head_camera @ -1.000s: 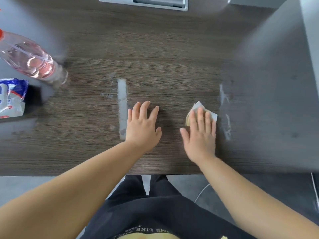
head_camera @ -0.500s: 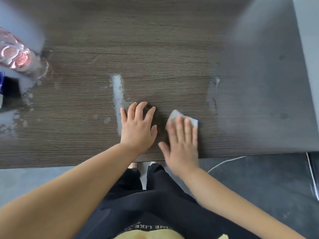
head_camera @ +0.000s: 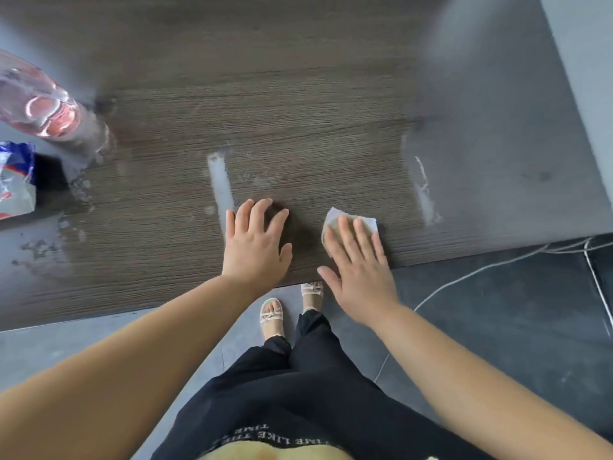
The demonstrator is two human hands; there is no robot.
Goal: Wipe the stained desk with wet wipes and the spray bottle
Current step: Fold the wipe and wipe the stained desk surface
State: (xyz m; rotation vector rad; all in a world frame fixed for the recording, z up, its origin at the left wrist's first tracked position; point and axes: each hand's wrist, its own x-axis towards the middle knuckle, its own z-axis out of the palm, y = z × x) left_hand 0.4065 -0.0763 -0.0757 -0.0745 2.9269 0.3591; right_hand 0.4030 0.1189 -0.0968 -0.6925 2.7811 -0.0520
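Tabletop [head_camera: 298, 104] of dark brown wood-grain laminate is shown partly cleaned, with the job judged to be somewhere in its middle. A folded white wet wipe [head_camera: 351, 224], discoloured yellowish where it has picked up dirt, is pressed flat against the near edge of the tabletop under the right hand [head_camera: 360, 267]; that hand is spread wide with straight fingers, and nothing is gripped, the wipe being merely pinned beneath the fingertips. Just to the left of the wipe, the left hand [head_camera: 257, 247] is laid palm down on the wood, fingers slightly splayed and curled at the tips, and nothing is held by it.

Two pale streaks are seen to either side of the wipe: a long whitish vertical stripe [head_camera: 220, 187] immediately left of the left hand, and a thinner chalky smear [head_camera: 424, 190] to the right of the wipe. Scattered pale flecks [head_camera: 76, 194] are also visible far to the left of the wipe. Between the two streaks the wood looks dark and clean, so that band is judged already wiped, while both streaks and the flecks remain to be dealt with.

A clear plastic spray bottle with pink liquid [head_camera: 43, 107] is stood far left of the wipe, and a blue-and-white wipes packet [head_camera: 16, 180] is lain just in front of it; neither is being touched
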